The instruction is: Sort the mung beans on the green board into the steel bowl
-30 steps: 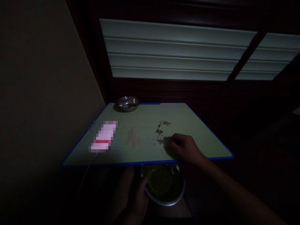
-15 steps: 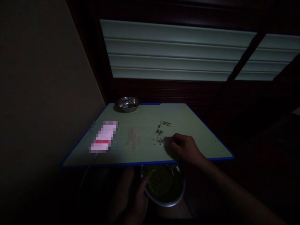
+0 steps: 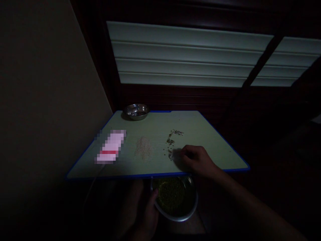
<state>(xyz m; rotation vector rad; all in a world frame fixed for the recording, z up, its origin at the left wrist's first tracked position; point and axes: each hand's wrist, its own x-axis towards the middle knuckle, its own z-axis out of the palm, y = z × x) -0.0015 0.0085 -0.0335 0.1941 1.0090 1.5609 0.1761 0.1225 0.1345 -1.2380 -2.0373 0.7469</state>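
Observation:
My left hand (image 3: 147, 214) grips the rim of a steel bowl (image 3: 190, 209) of green grains, held below the near edge of a pale green table (image 3: 155, 124) with a blue border. On the table my right hand (image 3: 198, 160) lies near the front edge, its fingers curled together on the surface. Its fingertips touch the near end of a loose scatter of dark grains (image 3: 172, 139). What the fingers pinch, if anything, is too small and dim to name. A small pile of white grains (image 3: 143, 147) lies to the left of the scatter.
An empty steel bowl (image 3: 136, 111) stands at the table's far left corner. A pink blurred-out object (image 3: 110, 146) lies on the left side. A beige wall stands close on the left, with dark wood panelling and pale slats behind. The room is very dim.
My right hand has slid slightly toward the near edge of the table, at the end of the dark grains. The left hand and its bowl have stayed in place.

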